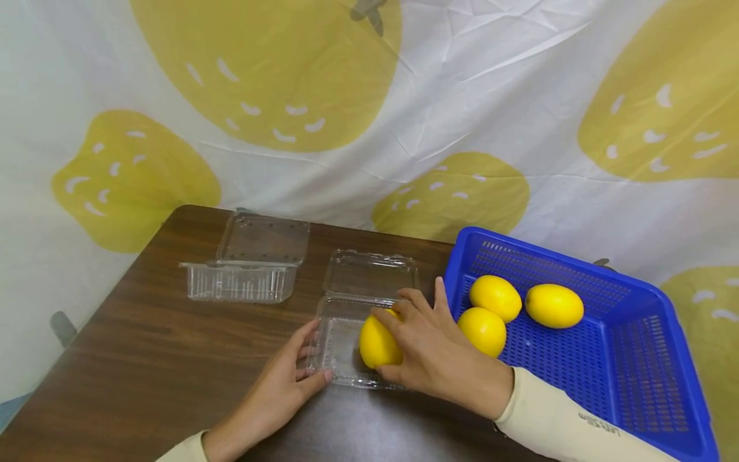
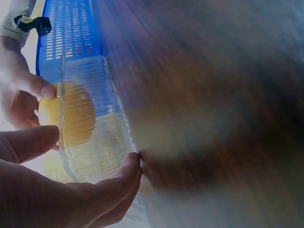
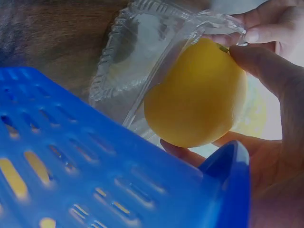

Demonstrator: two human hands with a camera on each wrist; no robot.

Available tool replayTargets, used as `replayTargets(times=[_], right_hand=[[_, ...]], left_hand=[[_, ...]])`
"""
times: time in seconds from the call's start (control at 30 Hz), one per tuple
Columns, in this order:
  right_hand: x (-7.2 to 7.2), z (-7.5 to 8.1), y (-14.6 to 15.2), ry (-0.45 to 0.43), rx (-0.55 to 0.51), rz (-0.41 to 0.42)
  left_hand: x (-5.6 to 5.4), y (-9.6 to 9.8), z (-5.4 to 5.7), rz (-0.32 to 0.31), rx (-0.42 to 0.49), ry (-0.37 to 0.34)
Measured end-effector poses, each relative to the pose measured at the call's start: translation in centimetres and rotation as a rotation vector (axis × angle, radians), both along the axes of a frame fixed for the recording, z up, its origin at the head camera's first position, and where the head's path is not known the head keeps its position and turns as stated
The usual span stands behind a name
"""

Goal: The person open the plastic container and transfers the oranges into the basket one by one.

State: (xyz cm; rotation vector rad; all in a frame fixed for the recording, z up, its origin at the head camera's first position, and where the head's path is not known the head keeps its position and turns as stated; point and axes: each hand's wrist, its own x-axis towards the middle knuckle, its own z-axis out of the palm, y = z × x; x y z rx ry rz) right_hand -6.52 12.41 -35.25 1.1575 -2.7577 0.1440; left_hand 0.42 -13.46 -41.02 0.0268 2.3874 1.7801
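Note:
My right hand (image 1: 435,350) grips a yellow lemon (image 1: 378,343) with thumb and fingers around it, over the right part of an open clear plastic clamshell box (image 1: 343,346). In the right wrist view, the lemon (image 3: 194,97) shows a small green stem end and overlaps the box rim (image 3: 164,61). Whether it touches the box floor, I cannot tell. My left hand (image 1: 277,385) holds the box's left side, thumb at the near corner and fingers along the outer wall. The left wrist view shows the thumb (image 2: 35,142) near the rim and fingertips low on the wall.
A blue perforated basket (image 1: 632,289) stands on the right, with several lemons (image 1: 554,306) inside. Its near wall is close to my right wrist. Another open clear clamshell box (image 1: 242,282) sits at the back left of the brown table (image 1: 173,359). A lemon-print cloth hangs behind.

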Motion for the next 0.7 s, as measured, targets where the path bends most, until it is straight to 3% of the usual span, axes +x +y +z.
replayTargets(times=[0.4,0.7], right_hand=[[0.7,1.0,-0.5,-0.021,-0.044,-0.005],[1.1,2.8,0.1,0.002,-0.109,0.0]], left_hand=[[0.0,0.0,0.2,-0.002,-0.008,0.003],[0.0,0.0,0.2,-0.001,-0.009,0.0]])
